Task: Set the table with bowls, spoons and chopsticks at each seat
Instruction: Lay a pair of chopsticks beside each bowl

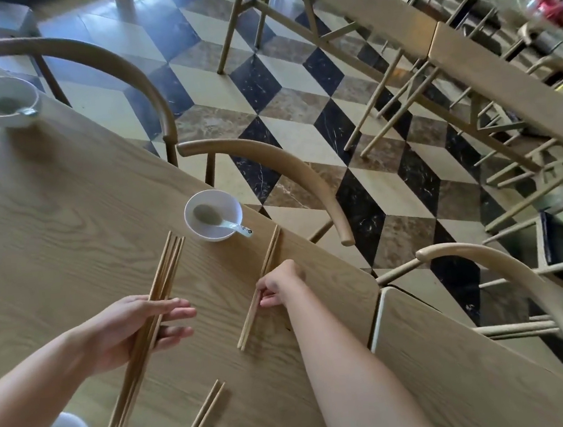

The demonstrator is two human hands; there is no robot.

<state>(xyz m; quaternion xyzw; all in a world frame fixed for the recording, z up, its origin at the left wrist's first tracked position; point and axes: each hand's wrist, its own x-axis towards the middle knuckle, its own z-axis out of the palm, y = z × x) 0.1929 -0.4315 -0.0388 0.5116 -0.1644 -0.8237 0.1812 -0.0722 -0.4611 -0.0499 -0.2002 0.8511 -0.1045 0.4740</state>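
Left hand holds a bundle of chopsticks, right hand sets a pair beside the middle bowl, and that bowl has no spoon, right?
Not quite. In the head view the middle bowl does hold a spoon. The left hand holds a bundle of chopsticks, and the right hand pinches a pair beside that bowl.

The counter (67, 216) is pale tan with wavy darker grain; the chairs (285, 164) are a similar tan. The bowls (232, 207) and spoon (237, 228) are white, the chopsticks (163, 282) plain brown. The floor (260, 77) shows a cube pattern of cream, white-veined black and mottled brown diamonds.
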